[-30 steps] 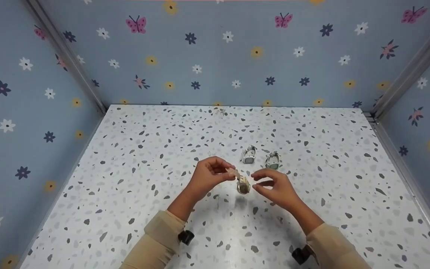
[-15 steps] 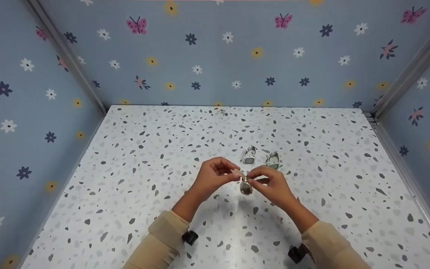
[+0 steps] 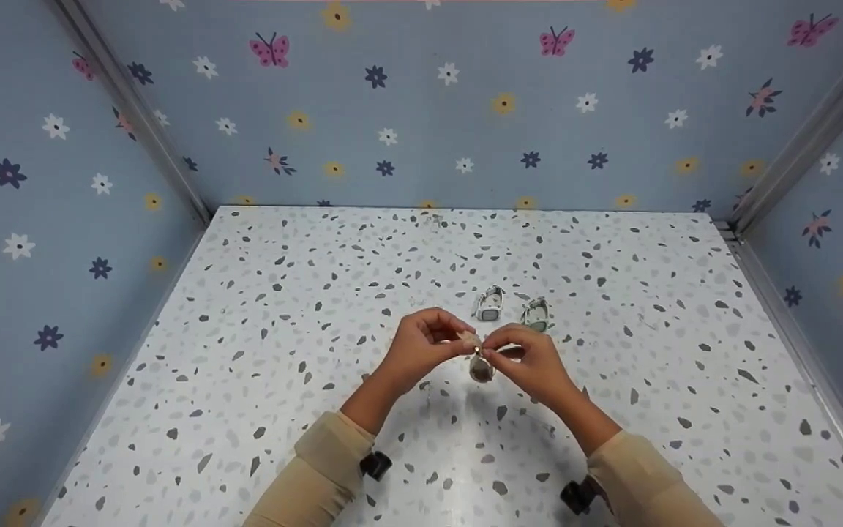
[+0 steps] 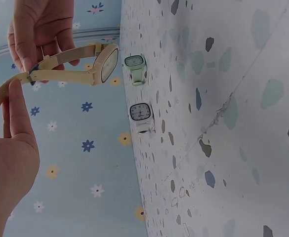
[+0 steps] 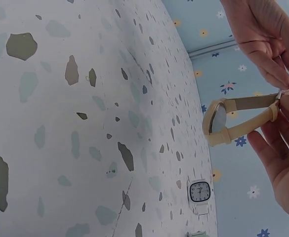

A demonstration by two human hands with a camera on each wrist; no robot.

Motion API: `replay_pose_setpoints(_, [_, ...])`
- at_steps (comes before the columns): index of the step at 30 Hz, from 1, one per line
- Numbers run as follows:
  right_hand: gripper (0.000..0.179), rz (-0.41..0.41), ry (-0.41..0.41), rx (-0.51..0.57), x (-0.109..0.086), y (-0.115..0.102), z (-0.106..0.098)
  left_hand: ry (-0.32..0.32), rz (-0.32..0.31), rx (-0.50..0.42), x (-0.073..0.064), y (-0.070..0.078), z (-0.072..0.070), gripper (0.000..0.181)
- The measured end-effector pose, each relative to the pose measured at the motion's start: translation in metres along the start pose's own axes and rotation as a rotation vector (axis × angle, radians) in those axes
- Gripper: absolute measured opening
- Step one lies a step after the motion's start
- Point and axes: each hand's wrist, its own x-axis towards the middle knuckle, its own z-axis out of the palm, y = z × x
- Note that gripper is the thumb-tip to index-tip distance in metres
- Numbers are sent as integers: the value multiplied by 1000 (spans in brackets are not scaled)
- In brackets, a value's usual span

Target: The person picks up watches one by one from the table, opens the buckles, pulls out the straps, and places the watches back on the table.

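Note:
A wristwatch with a cream strap (image 3: 481,370) hangs between the two hands, above the table. Its strap forms a loop through a metal buckle (image 4: 31,74), and the round-looking case (image 5: 217,121) faces away from the fingers. The left hand (image 3: 425,344) pinches the strap's free end between thumb and fingers. At the buckle, the right hand (image 3: 535,362) pinches the strap with thumb and index finger. Just beyond the hands, a white watch (image 4: 140,112) and a pale green watch (image 4: 135,66) stand on the table with their straps looped.
The speckled white table (image 3: 304,351) spreads around the hands. Blue flowered panels (image 3: 421,110) rise at the back and both sides, with metal posts (image 3: 136,117) at the corners.
The right hand has come in from the right and taken hold of the cream watch's strap by the buckle. The left hand has shifted slightly to the right, keeping its pinch.

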Motion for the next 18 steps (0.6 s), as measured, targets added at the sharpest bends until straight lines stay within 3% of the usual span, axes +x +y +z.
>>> replay_pose_setpoints(3, [7,-13,3,-10,0,0,-1,6,-7,-1,-2,6,1,15])
replay_pose_setpoints(10, [5,-5,-3,-12,-2,3,-2,27,-36,-20,2,-13,-5,19])
replay_pose_setpoints(18, [5,8,11,-25,-4,5,-2,19,-1,-25,2,-15,-8,19])
